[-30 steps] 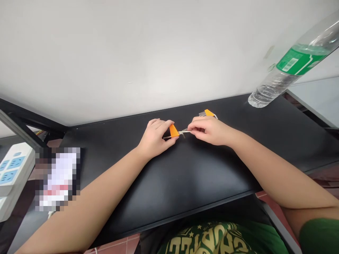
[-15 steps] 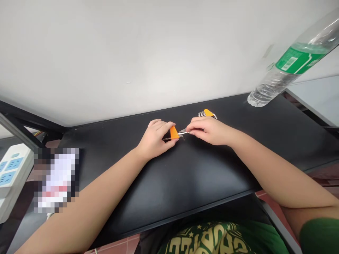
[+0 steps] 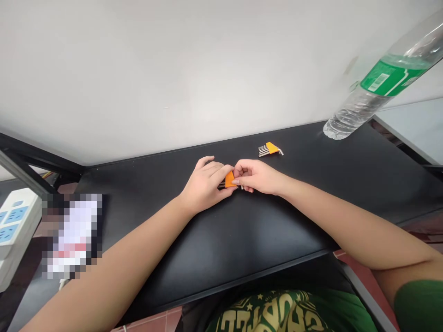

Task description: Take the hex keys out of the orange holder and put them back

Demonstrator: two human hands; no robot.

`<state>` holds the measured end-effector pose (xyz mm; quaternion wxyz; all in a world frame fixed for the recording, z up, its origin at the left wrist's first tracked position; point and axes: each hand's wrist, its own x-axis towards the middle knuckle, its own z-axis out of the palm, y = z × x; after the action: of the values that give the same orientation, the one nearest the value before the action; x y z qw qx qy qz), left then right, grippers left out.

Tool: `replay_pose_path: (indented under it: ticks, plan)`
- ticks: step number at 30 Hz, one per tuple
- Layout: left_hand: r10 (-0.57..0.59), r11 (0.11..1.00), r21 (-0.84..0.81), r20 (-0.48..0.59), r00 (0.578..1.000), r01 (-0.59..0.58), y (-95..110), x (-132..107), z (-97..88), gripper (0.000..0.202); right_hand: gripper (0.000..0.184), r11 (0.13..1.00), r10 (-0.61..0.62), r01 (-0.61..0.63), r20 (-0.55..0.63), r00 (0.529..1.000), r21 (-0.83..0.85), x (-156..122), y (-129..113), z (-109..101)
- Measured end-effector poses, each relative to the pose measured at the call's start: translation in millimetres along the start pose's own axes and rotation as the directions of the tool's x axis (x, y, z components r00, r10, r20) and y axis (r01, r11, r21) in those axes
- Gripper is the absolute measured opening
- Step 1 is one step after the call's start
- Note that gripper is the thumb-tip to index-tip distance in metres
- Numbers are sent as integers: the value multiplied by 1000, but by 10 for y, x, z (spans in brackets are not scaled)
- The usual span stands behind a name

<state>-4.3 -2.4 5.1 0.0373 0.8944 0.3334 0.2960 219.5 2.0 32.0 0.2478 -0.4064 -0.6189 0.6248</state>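
My left hand (image 3: 208,182) grips the orange holder (image 3: 230,179) of a hex key set between thumb and fingers, low over the black table. Thin metal keys (image 3: 222,185) stick out of the holder toward my left palm. From the other side, my right hand (image 3: 255,176) closes on the set: its thumb presses the holder's right edge and its fingers curl over the key ends there, mostly hiding them. Beyond my right hand lies a second hex key set (image 3: 272,148), also in an orange holder, with several keys side by side.
A tall water bottle (image 3: 380,83) with a green label stands at the back right. A pale wall (image 3: 207,74) rises behind the black table (image 3: 221,249). At left are a blurred-out flat object (image 3: 78,230) and a white power strip (image 3: 17,226).
My right hand has come left and slightly down against the holder, and the key it pinched is now hidden. The second set shows fully. My left hand has shifted slightly right.
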Motion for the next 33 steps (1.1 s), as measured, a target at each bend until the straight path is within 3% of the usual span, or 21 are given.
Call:
replay_pose_path:
  ticks: [6,12,19,22,24,27,29,31,33]
  plan:
    - [-52,999,-14,-136,989,50,-80,-23,48,35,28,989,49,-40,59,997,-146,-32,-15,-76]
    - [-36,999,-3,-118,992,36,-82,-27,54,36,26,995,34,-29,55,998,-91,-15,23,4]
    - [-120,993,2,-82,989,121,-96,-35,78,56,25,993,-16,12,-34,999,-116,-59,-5,-11]
    - [-117,992,38,-108,987,121,-82,-30,75,46,26,974,-38,26,-51,998,-224,-71,-5,-11]
    - [-90,993,68,-133,987,100,-57,-19,62,35,28,884,-133,81,-81,988,-460,-79,-10,3]
    - [-57,991,114,-152,987,75,-10,2,33,24,34,555,-298,142,-36,954,-820,-95,-41,44]
    - [-47,988,138,-145,988,67,17,14,16,19,36,385,-292,133,17,956,-913,-102,-76,79]
    - [-34,985,163,-132,991,56,37,20,2,14,38,346,-222,98,20,975,-933,-103,-113,111]
    - [-12,981,191,-118,993,35,50,22,-7,12,41,409,-151,56,-7,988,-911,-96,-143,128]
